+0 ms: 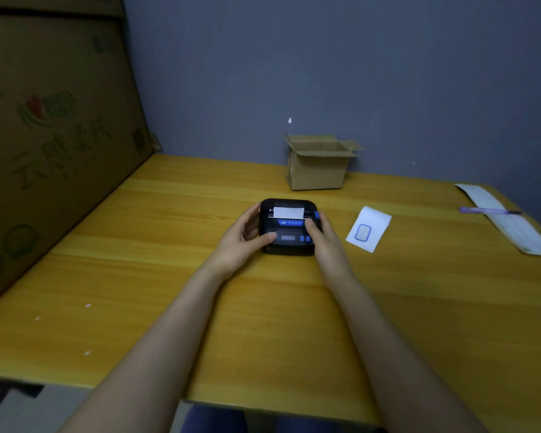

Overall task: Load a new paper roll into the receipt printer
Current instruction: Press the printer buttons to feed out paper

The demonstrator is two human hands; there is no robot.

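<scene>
A small black receipt printer (289,237) with blue buttons sits in the middle of the yellow wooden table (138,276). Its lid looks closed, and a short strip of white paper (288,212) sticks out of the slot on top. My left hand (242,237) cups the printer's left side, thumb resting on its front face. My right hand (324,237) holds the right side, with the thumb pressing on the lid near the paper slot. The roll itself is hidden inside the printer.
A small open cardboard box (320,164) stands behind the printer by the grey wall. A white slip with a blue label (369,229) lies to the right. Farther right lie a long paper strip (509,225) and a purple pen (487,210). A large cardboard carton (53,126) walls the left side.
</scene>
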